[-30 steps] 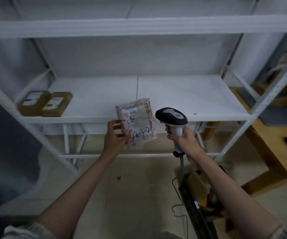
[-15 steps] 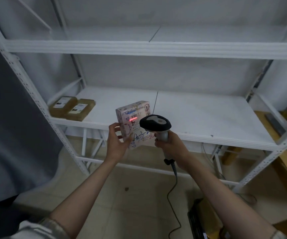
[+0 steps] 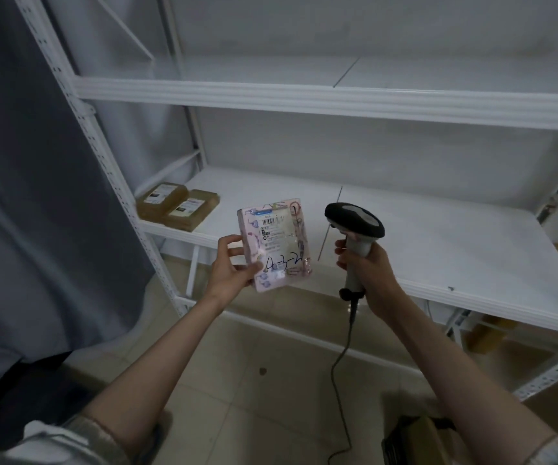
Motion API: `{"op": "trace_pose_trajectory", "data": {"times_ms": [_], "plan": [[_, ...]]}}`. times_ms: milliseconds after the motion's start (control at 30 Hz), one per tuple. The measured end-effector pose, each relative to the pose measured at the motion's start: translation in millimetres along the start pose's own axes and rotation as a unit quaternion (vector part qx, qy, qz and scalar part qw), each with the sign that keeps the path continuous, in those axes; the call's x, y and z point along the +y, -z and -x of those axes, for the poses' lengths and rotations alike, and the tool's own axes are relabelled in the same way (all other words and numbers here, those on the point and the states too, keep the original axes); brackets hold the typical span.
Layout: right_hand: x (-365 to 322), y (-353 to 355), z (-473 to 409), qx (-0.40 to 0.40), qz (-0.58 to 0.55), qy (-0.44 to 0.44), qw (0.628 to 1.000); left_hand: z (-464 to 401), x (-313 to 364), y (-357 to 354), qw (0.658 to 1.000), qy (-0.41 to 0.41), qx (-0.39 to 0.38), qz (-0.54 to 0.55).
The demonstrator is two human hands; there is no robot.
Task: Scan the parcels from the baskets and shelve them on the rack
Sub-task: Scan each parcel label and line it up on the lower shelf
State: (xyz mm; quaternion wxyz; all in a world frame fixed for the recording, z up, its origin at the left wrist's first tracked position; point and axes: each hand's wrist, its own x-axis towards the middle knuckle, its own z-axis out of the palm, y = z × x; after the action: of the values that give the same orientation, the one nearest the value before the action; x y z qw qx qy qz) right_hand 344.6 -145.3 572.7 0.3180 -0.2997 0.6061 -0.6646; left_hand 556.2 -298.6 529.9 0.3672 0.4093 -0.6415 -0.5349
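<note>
My left hand (image 3: 234, 270) grips a pink patterned parcel (image 3: 276, 248) by its lower left edge, label side up, with a barcode and handwritten "4-3-2" on it. My right hand (image 3: 366, 273) grips the handle of a black and grey barcode scanner (image 3: 354, 220), held a little to the right of the parcel and apart from it. Its cable (image 3: 344, 350) hangs down to the floor. Both are in front of the white rack's lower shelf (image 3: 422, 239). Two brown parcels (image 3: 177, 206) lie side by side at that shelf's left end.
The rack's upper shelf (image 3: 338, 99) spans above. A grey curtain (image 3: 36, 196) hangs at the left, beside the rack's perforated upright (image 3: 110, 169). A dark basket with cardboard boxes (image 3: 412, 441) sits at the bottom right on the tiled floor. A brown box (image 3: 487, 333) lies under the shelf.
The scanner's red line on the label half a second ago is gone. My right hand has drawn the scanner off to the right of the parcel. My view has swung left and closer.
</note>
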Motion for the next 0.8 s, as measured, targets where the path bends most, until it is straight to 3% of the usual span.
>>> {"op": "trace_pose_trajectory", "data": {"times_ms": [333,533,667,800], "plan": [[40,-87,-59,-0.120,0.048,-0.080,0.988,-38,1,55,0.997,0.074,0.003,0.022],[70,-147,-111,-0.128,0.035,-0.111,0.985,-99,-31,93,0.997,0.075,0.022,-0.018],[86,-184,-155,-0.117,0.026,-0.121,0.985,-152,-48,111,0.995,0.034,0.034,-0.086],[99,-226,-204,-0.105,0.014,-0.145,0.984,-229,-67,138,0.989,0.016,-0.007,-0.150]]}}
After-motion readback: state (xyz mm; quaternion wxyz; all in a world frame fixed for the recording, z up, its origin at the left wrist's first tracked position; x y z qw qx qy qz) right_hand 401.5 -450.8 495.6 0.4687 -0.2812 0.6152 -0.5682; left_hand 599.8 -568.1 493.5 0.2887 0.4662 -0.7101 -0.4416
